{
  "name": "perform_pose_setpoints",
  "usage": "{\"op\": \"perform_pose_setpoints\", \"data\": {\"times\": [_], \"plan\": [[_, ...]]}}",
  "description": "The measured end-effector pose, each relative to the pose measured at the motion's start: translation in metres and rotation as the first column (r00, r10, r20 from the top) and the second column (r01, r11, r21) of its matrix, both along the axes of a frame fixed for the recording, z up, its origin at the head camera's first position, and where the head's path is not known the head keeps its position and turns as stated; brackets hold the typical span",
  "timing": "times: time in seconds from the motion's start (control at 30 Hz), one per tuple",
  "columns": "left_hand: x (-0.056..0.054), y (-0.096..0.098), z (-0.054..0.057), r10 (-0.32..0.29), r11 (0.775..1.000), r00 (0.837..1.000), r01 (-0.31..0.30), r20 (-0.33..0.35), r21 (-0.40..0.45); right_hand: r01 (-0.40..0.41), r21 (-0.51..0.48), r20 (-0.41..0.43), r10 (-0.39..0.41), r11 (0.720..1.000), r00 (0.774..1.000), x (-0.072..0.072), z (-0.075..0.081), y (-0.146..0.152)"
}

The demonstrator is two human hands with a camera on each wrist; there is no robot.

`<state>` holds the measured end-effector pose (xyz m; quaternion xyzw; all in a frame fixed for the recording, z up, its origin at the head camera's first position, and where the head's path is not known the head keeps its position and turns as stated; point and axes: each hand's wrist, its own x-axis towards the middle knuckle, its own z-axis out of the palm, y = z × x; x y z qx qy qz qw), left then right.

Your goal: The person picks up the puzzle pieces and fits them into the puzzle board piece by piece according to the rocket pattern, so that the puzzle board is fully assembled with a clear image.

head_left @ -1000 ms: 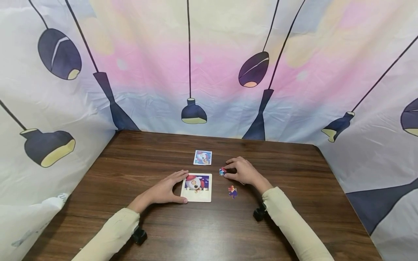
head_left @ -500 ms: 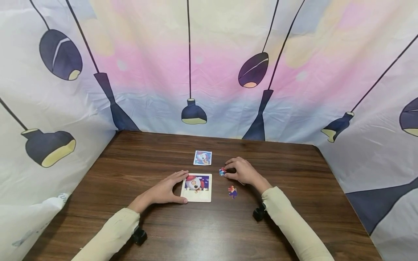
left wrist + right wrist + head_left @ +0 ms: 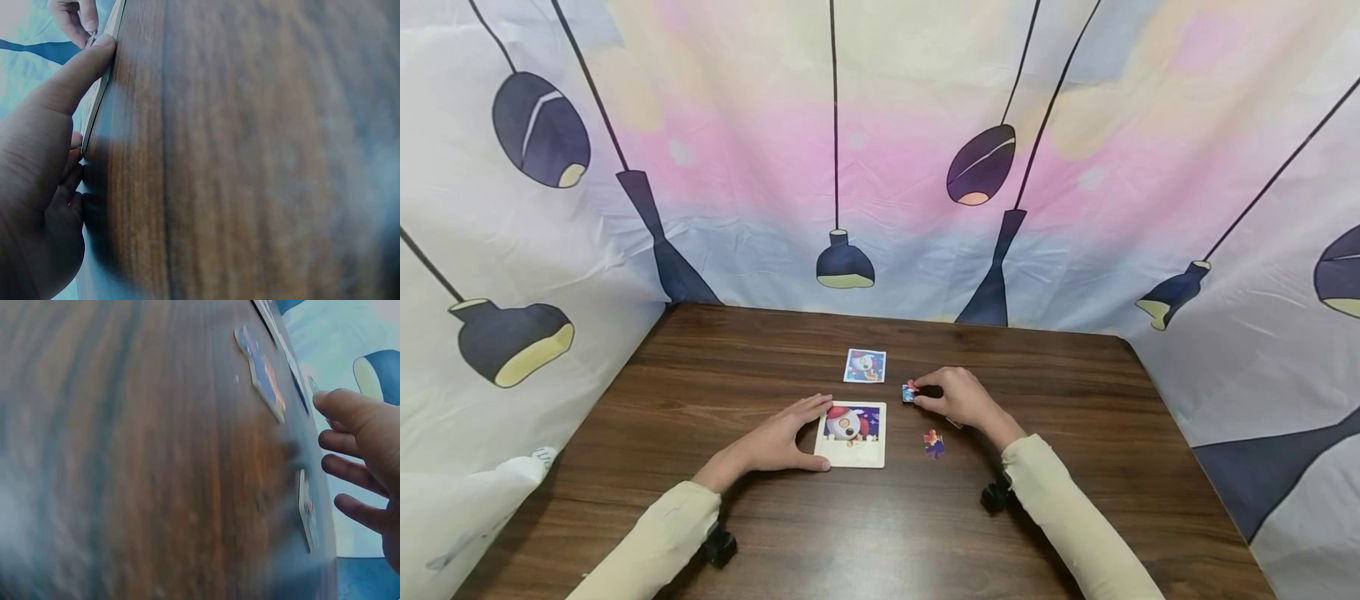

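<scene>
A square puzzle board [image 3: 868, 454] lies on the table with a cartoon character in its upper part and a bare pale lower part. My left hand [image 3: 778, 437] holds its left side, the thumb at the near corner and the fingers at the far one. To the right of the board, my right hand [image 3: 961, 396] pinches a small blue-and-red puzzle piece [image 3: 909, 392] between thumb and forefinger. Nearer to me lies a purple-and-orange puzzle piece [image 3: 934, 445]. Another puzzle piece [image 3: 307, 509] lies below the right hand, mostly hidden in the head view.
A small picture card [image 3: 865, 366] with a similar character lies beyond the board. The dark wooden table [image 3: 760, 342] ends at a fabric backdrop [image 3: 745, 183] printed with hanging lamps. A black wrist camera [image 3: 721, 546] sits at the left cuff, another at the right.
My right hand's fingers have closed in on the blue-and-red piece, which has shifted very slightly. The left hand and the board keep their places. The whole head view has dropped slightly.
</scene>
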<state>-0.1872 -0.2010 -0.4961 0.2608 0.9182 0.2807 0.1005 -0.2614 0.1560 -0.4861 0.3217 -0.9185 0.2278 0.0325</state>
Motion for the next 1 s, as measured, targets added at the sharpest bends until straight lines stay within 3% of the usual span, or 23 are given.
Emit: {"op": "perform_pose_setpoints", "data": {"times": [0.7, 1.0], "plan": [[0.0, -0.001, -0.001, -0.008, 1.0, 1.0, 0.008, -0.009, 0.001, -0.07, -0.059, -0.057, 0.066, 0.996, 0.996, 0.031, 0.003, -0.044], [-0.001, -0.001, -0.001, -0.007, 1.0, 1.0, 0.007, 0.0, 0.005, -0.056, -0.02, -0.05, 0.055, 0.998, 0.997, 0.042, 0.006, -0.06]]}}
